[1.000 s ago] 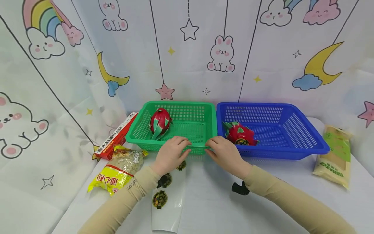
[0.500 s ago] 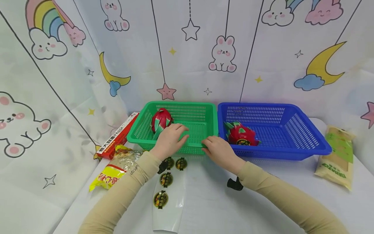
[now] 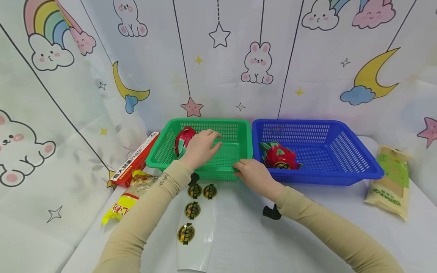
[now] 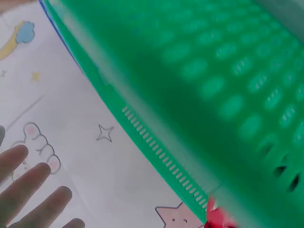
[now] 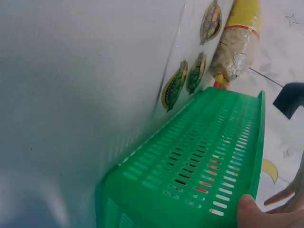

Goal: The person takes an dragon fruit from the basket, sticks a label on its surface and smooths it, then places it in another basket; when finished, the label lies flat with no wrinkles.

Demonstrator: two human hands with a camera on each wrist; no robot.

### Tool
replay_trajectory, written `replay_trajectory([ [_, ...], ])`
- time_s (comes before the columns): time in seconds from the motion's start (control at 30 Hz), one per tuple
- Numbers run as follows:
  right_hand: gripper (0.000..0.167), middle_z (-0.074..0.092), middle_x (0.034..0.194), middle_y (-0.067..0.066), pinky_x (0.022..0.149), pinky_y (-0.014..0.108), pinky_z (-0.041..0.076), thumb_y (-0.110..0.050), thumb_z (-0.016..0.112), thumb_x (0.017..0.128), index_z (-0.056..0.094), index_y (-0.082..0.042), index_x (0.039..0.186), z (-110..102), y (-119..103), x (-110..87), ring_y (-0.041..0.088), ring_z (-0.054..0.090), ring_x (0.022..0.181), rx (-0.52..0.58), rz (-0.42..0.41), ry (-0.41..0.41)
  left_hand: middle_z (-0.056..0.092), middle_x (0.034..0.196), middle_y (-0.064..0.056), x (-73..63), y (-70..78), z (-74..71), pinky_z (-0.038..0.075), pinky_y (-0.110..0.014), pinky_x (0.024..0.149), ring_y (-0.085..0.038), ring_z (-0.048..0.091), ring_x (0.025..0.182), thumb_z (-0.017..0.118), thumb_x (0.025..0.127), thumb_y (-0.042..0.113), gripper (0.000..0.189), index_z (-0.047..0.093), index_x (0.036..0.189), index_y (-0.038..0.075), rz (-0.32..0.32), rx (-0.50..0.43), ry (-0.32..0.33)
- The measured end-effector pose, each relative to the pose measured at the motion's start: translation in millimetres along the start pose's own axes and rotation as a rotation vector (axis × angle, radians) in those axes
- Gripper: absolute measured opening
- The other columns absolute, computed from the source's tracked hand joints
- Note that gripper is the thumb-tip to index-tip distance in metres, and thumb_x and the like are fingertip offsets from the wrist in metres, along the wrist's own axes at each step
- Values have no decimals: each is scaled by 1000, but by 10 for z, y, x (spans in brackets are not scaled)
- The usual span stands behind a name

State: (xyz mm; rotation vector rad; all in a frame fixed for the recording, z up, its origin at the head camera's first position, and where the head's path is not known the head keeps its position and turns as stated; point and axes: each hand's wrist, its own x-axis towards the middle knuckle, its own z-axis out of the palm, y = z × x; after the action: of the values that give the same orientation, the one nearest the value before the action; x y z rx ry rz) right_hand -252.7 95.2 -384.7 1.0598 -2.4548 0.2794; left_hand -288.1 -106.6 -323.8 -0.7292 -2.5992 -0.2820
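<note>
My left hand (image 3: 203, 148) hovers over the green basket (image 3: 223, 169), fingers extended, overlapping a red dragon fruit (image 3: 183, 138) inside it. In the left wrist view those fingers (image 4: 28, 185) are spread, with nothing between them. At the front rim near the basket's right corner, my right hand (image 3: 254, 176) grips the edge. The right wrist view has the thumb (image 5: 249, 211) on the outer wall just under the rim, with the other fingers beyond it. Beside it, a blue basket (image 3: 327, 177) holds another dragon fruit (image 3: 281, 156) bearing a dark round sticker.
On the white table, a glossy sheet of round black-and-gold stickers (image 3: 196, 250) lies in front of the green basket. A red pasta box (image 3: 134, 161) and a yellow bag of pasta (image 3: 119, 206) are at the left. A beige-green package (image 3: 389, 184) lies far right. A patterned curtain hangs behind.
My left hand has left the green basket's front rim and moved forward over the basket, beside the dragon fruit. My right hand has shifted slightly left along the rim.
</note>
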Motion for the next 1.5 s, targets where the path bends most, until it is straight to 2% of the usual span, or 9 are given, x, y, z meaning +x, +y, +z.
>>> replay_trajectory([
  [0.2, 19, 66, 83, 1, 71, 28, 52, -17, 75, 76, 69, -9, 92, 20, -7, -2, 15, 64, 75, -10, -2, 13, 63, 113, -7, 200, -61, -17, 50, -38, 83, -25, 59, 103, 54, 93, 27, 27, 61, 114, 10, -65, 23, -29],
  [0.33, 19, 65, 82, 1, 70, 28, 52, -18, 75, 76, 69, -9, 92, 25, -20, 2, 15, 64, 74, -26, -11, 20, 62, 114, -7, 320, -120, -2, 49, -40, 85, -27, 58, 104, 52, 94, 28, 29, 60, 116, 12, -111, 53, -73],
  [0.63, 20, 65, 82, 1, 69, 27, 53, -17, 75, 75, 68, -9, 92, 42, -30, -37, 15, 64, 73, -49, -2, 35, 61, 115, -8, 508, -299, 138, 48, -43, 84, -27, 58, 105, 50, 95, 28, 29, 60, 115, 10, -229, 116, -148],
  [0.93, 19, 65, 81, 0, 69, 27, 52, -17, 75, 76, 68, -10, 92, 58, -46, -42, 14, 64, 73, -71, -5, 53, 61, 115, -12, 527, -490, 275, 47, -47, 84, -32, 59, 101, 50, 95, 27, 29, 60, 114, 8, -337, 156, -95],
  [1.07, 19, 65, 81, 0, 68, 27, 52, -16, 75, 76, 68, -10, 92, 66, -49, -33, 14, 64, 73, -76, -6, 49, 54, 125, -17, 495, -573, 344, 42, -53, 92, -37, 50, 113, 50, 94, 33, 36, 57, 116, 6, -404, 142, -157],
  [1.17, 19, 65, 81, 0, 69, 27, 52, -17, 75, 76, 68, -10, 93, 80, -47, -39, 14, 64, 73, -77, -6, 48, 46, 133, -19, 448, -652, 425, 37, -56, 97, -41, 41, 122, 50, 92, 43, 50, 50, 127, 7, -459, 130, -207],
  [1.3, 19, 64, 80, 0, 69, 27, 52, -17, 75, 76, 68, -10, 92, 82, -42, -45, 14, 63, 72, -82, -15, 56, 36, 139, -22, 390, -770, 535, 32, -59, 98, -46, 30, 128, 53, 86, 54, 70, 39, 137, 9, -534, 123, -233],
  [1.5, 20, 64, 81, 0, 69, 27, 52, -17, 75, 76, 68, -10, 93, 67, -40, -42, 13, 63, 73, -86, -20, 60, 19, 146, -25, 321, -889, 585, 27, -65, 99, -51, 21, 129, 61, 81, 52, 84, 24, 145, 12, -667, 36, -290],
])
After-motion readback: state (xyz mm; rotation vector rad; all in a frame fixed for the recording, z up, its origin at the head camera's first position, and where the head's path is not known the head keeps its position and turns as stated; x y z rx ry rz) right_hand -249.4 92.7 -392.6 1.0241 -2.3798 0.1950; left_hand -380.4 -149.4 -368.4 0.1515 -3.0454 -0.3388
